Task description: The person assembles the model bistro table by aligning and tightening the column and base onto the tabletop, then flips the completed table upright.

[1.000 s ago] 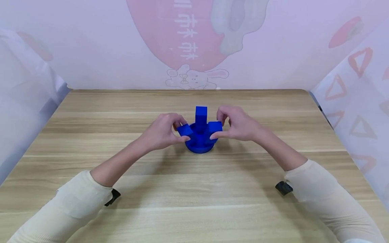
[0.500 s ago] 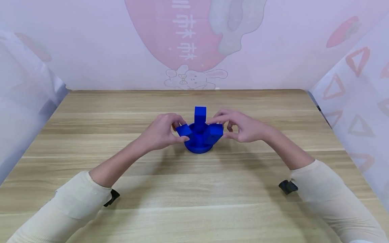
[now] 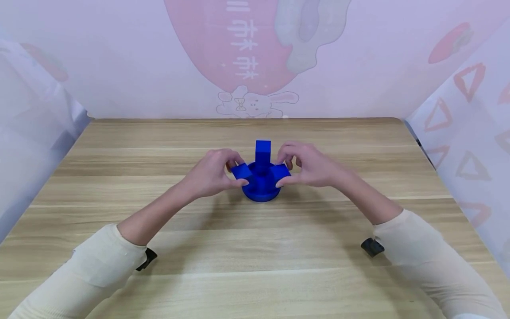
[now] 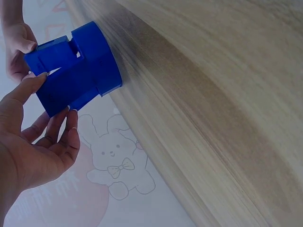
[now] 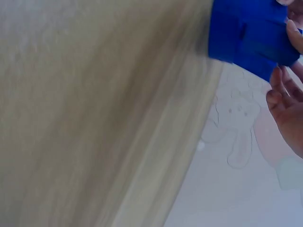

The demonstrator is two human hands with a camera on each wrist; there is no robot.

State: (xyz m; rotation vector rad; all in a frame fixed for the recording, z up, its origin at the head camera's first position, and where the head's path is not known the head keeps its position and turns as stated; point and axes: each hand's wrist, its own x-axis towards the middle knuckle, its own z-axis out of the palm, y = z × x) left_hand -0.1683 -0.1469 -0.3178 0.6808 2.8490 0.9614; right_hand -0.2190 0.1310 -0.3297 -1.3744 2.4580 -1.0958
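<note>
A round blue base (image 3: 260,195) stands on the wooden table, with three square-ended blue blocks rising from it. The rear block (image 3: 263,153) is upright and untouched. My left hand (image 3: 213,173) pinches the left block (image 3: 241,171) between thumb and fingers; that block leans outward. In the left wrist view, its broad flat side (image 4: 71,87) shows between the thumb and fingertips. On the other side my right hand (image 3: 311,164) pinches the right block (image 3: 280,172), thumb in front and fingers behind. The right wrist view shows the base (image 5: 225,33) at its upper edge.
The wood-grain table (image 3: 255,257) ends at a pale wall panel (image 3: 139,66) printed with a rabbit and a strawberry. White side panels (image 3: 474,146) flank it. A dark wrist device (image 3: 372,247) sits by each sleeve.
My right hand loosened from the right block, extended its index finger toward the rear block, then came back to pinch the right block, which tilts slightly differently. My left hand keeps its hold.
</note>
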